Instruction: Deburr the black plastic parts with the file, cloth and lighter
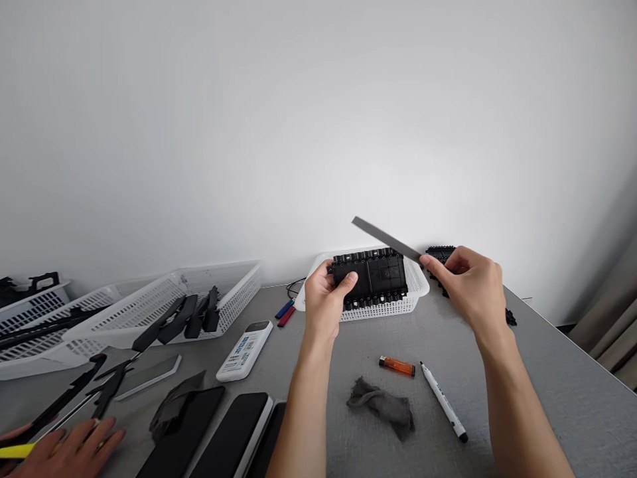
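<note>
My left hand (328, 295) holds a black plastic part (383, 277) by its left end, thumb across its flat face. Rows of small round clips run along the part's upper and lower edges. My right hand (470, 285) pinches one end of a flat grey strip (383, 236), which looks like a file. The strip slants up and left, its lower stretch passing close to the part's upper right corner; I cannot tell whether they touch. Behind the part stands a white plastic basket (419, 287), largely covered by it.
An orange lighter (397, 366), a marker (442, 401) and a grey cloth (381, 406) lie between my forearms. More black parts (442, 252) sit behind my right hand. Left are a white basket (239, 295), phones (233, 435) and another person's hand (77, 448) with a yellow tool.
</note>
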